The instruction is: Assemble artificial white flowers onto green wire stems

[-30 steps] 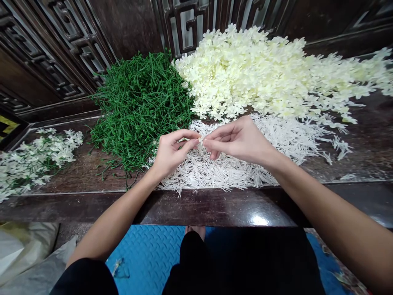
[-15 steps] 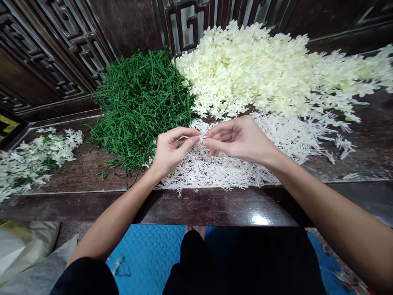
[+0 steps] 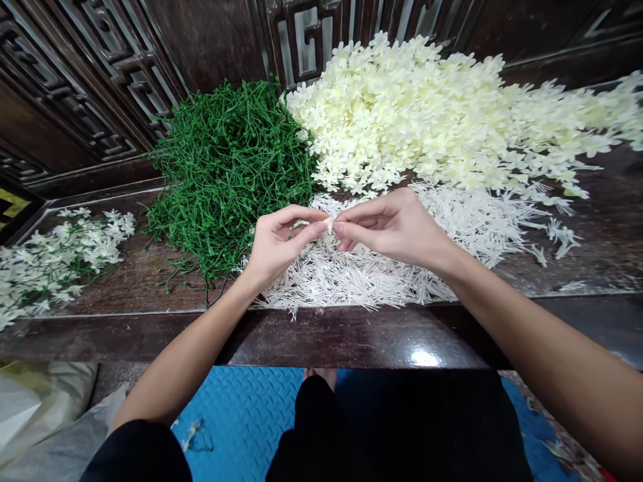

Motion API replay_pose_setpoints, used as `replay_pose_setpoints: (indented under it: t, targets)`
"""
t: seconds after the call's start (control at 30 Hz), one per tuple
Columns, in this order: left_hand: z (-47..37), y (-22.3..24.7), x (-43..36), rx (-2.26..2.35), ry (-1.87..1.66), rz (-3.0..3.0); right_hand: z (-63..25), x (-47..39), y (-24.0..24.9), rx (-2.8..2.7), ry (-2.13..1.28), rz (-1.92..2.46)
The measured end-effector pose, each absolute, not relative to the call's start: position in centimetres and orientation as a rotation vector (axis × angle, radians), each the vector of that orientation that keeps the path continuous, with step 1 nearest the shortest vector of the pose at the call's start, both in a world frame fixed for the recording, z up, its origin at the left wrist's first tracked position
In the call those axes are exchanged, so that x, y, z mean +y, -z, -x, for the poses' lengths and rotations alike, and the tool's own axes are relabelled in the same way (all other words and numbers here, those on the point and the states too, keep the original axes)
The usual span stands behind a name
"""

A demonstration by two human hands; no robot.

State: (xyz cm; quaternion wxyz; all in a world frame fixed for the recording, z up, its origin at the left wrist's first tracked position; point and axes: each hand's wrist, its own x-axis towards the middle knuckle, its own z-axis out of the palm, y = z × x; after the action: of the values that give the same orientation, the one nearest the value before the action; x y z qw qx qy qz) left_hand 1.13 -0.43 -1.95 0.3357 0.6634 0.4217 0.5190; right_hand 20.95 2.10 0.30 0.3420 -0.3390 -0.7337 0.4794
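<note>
My left hand [image 3: 278,244] and my right hand [image 3: 389,227] meet fingertip to fingertip above a heap of thin white plastic stamens [image 3: 351,278]. Between their thumbs and forefingers they pinch a small white artificial flower [image 3: 329,223], mostly covered by the fingertips. A bit of pale green shows behind the left thumb, too small to make out. Just beyond my right hand lies a large pile of cream-white blossoms [image 3: 416,120]. Up and to the left of my left hand sits a tangled mound of green plastic stems [image 3: 231,167].
Finished-looking white flowers on green stems [image 3: 75,254] lie at the bench's left end. The dark wooden bench [image 3: 351,338] has a carved backrest [image 3: 221,40] behind it. Below are a blue mat [image 3: 246,415] with a dropped sprig [image 3: 193,435] and pale bags [image 3: 45,415].
Both hands stay in nearly the same place. Only the fingertips shift slightly around the small flower, and the thin white strands seen between them before are less visible.
</note>
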Motion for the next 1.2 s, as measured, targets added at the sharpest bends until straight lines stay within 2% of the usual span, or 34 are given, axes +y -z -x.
replay_pose_setpoints:
  t: [0.27, 0.5, 0.83, 1.03, 1.2]
  targets:
    - [-1.2, 1.7, -0.3, 1.039, -1.393, -1.666, -20.7, 1.9, -0.3, -1.906, -1.225, 0.889]
    - [-1.1, 1.6, -0.3, 1.101, -1.444, -1.688, -21.1, 2.5, 0.5, -1.827, -1.456, 0.839]
    - [-1.1, 1.9, -0.1, 1.187, -1.33, -1.708, -20.3, 1.8, -0.1, -1.812, -1.319, 0.886]
    - [-0.4, 1.7, 0.0, 1.557, -1.269, -2.055, -20.5, 2.4, 0.2, -1.783, -1.281, 0.917]
    - [0.8, 1.2, 0.2, 1.764, -0.958, -2.288, -20.6, 2.6, 0.3, -1.756, -1.208, 0.96]
